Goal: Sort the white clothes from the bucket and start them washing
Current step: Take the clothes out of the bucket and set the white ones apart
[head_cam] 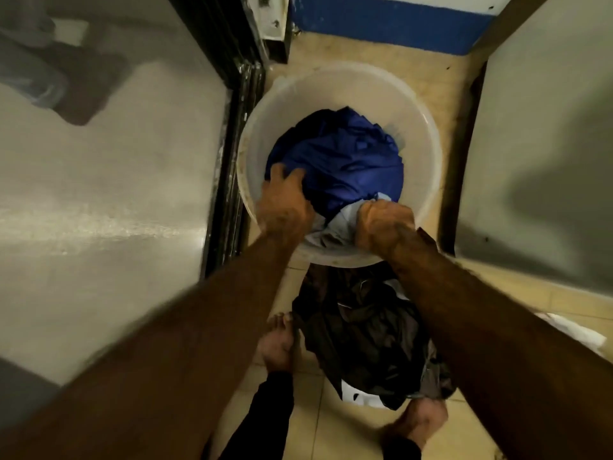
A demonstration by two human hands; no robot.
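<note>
left hand (285, 202) grasping blue cloth (341, 161), bucket (426, 151) left edge | right hand (386, 224) clenched on pale cloth (333, 229), near rim

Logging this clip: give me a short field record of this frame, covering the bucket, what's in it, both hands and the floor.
container: white bucket, round, standing on tiled floor
contents: blue cloth on top; pale cloth at the near edge
left hand: fingers bent into blue cloth
right hand: fist gripping pale cloth
floor: dark clothes pile just this side of the bucket
</note>
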